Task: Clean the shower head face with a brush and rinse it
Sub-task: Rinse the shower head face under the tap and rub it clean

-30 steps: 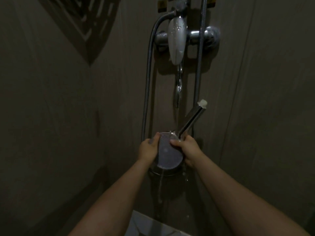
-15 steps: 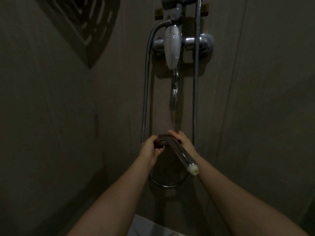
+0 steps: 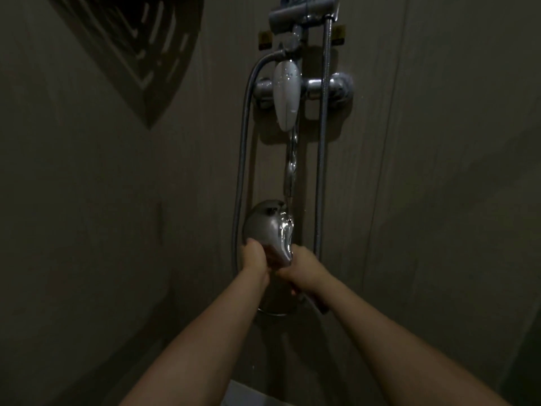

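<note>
Head view, setting: a dim shower corner with dull beige wall panels; a chrome wall mixer with a white lever handle [image 3: 287, 95] sits high on the far wall.
Head view, water: a thin twisting stream of tap water [image 3: 291, 165] falls from the mixer onto the task's thing.
Head view, shower head: the round chrome hand shower head [image 3: 265, 227] is held in mid-frame under the stream, its domed back toward the camera; the face cannot be seen from here.
Head view, hoses: a ribbed metal hose [image 3: 241, 171] loops down at the left, and a second straight hose [image 3: 322, 171] hangs at the right.
Head view, left hand [image 3: 256, 259]: closed on the lower left rim of the head.
Head view, right hand [image 3: 304, 269]: wrapped around the handle just below the head, near the left hand.
Brush: none in view.
Step, as judged: rinsing appears under way.
Handling, as judged: stiff, light, hollow-looking, and slick when wet; the narrow handle gives the surest hold, with the rim steadied by the other hand.
Risk: wet chrome could twist or slip in the grip.
</note>
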The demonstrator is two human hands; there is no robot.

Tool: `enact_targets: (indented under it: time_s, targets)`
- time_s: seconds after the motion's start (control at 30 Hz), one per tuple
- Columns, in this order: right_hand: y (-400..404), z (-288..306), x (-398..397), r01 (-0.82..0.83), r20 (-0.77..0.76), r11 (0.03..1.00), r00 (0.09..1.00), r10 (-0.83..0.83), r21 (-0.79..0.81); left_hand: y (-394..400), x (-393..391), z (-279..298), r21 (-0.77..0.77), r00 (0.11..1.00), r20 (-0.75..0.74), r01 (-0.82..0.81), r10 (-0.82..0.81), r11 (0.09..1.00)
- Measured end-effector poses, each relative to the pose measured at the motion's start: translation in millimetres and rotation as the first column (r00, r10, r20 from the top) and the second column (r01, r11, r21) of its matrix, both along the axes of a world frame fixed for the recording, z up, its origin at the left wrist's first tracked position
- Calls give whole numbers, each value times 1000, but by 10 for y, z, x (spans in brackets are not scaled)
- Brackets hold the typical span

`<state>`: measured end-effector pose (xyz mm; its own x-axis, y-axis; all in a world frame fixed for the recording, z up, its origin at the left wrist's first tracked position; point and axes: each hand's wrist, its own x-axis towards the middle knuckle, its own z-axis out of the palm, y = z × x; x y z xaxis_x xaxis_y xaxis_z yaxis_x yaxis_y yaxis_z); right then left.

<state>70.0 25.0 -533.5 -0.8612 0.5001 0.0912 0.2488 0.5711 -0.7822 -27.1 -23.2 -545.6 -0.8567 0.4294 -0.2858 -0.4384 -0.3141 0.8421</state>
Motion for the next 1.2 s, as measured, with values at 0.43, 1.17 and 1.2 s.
enact_targets:
  time_s: [0.43, 1.17, 1.2]
  targets:
    - [64, -93, -20, 182, 44, 671, 951, -306, 719, 30, 217, 331, 103, 985, -146, -73, 88, 992]
    - [100, 473, -65, 52, -29, 970, 998, -47, 238, -402, 103, 637, 228, 985, -153, 114, -80, 967]
    - [81, 554, -89, 79, -41, 960, 997, -70, 267, -408, 92, 645, 247, 989, -138, 81, -47, 966]
